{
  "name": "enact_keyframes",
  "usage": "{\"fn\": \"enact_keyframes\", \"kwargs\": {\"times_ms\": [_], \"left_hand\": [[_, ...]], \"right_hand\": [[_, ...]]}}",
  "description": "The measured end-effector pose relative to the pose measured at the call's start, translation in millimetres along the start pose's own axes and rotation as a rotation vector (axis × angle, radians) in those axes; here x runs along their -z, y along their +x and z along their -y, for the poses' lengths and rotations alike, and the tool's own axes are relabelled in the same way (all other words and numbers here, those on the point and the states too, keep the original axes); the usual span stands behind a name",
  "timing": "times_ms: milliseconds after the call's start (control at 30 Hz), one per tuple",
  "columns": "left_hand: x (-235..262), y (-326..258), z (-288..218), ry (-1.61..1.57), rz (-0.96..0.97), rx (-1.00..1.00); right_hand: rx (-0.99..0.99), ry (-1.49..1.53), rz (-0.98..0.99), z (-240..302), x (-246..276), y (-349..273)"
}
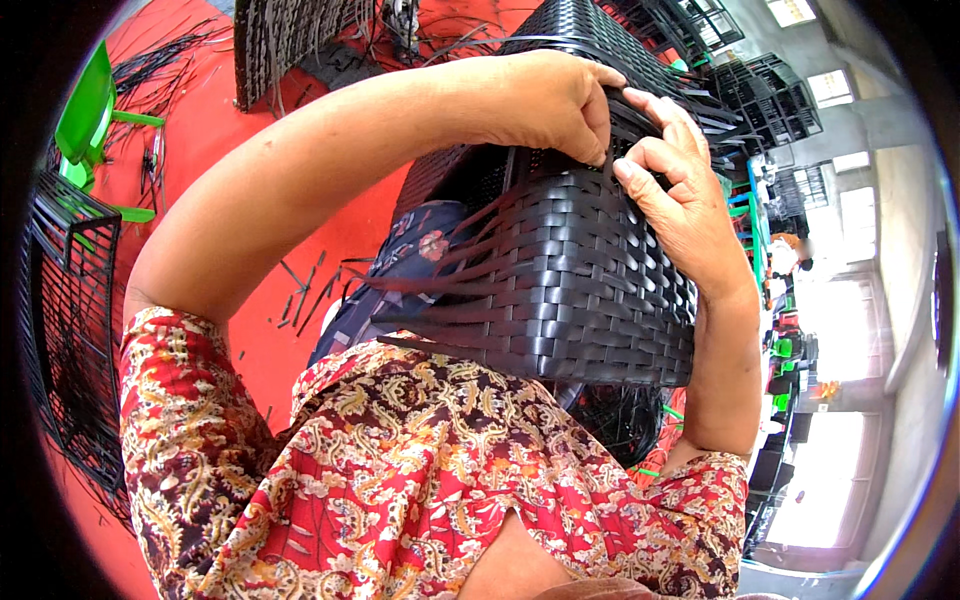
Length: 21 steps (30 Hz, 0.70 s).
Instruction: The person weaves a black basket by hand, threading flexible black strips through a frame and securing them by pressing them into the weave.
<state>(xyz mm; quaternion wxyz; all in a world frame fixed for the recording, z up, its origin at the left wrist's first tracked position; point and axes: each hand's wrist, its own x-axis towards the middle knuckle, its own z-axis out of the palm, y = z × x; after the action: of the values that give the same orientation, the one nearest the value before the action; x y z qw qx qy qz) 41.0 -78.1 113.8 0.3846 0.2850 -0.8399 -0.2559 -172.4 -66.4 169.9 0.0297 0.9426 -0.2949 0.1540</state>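
A black woven piece (590,265) of flat plastic strips, box-shaped at its near corner, sits in front of my body. Long loose strips (470,275) trail from its left side. At its upper edge my left hand (565,100) is closed, the index finger stretched along the weave and the thumb pointing down. It pinches a black strip that mostly hides behind the fingers. Facing it, my right hand (675,180) is closed too, with thumb and bent fingers gripping the strips at the same edge. The fingertips of both hands almost meet there.
On the red floor (290,225) lie scattered strip offcuts. A green plastic chair (85,110) and a black frame (75,320) stand at the left. Another woven panel (285,45) is at the far left. More black frames (765,100) are stacked at the far right, near bright windows.
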Motion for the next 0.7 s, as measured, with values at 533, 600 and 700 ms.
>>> {"fn": "enact_keyframes", "kwargs": {"times_ms": [533,600,700], "left_hand": [[-17,-56,19,0.313,-0.490,-0.184],[-29,-61,20,0.432,-0.551,-0.200],[-33,-55,22,0.429,-0.636,-0.196]], "right_hand": [[-0.014,0.286,0.064,25,6,30],[-0.072,0.379,0.089,25,6,28],[-0.083,0.367,0.179,32,9,30]]}}
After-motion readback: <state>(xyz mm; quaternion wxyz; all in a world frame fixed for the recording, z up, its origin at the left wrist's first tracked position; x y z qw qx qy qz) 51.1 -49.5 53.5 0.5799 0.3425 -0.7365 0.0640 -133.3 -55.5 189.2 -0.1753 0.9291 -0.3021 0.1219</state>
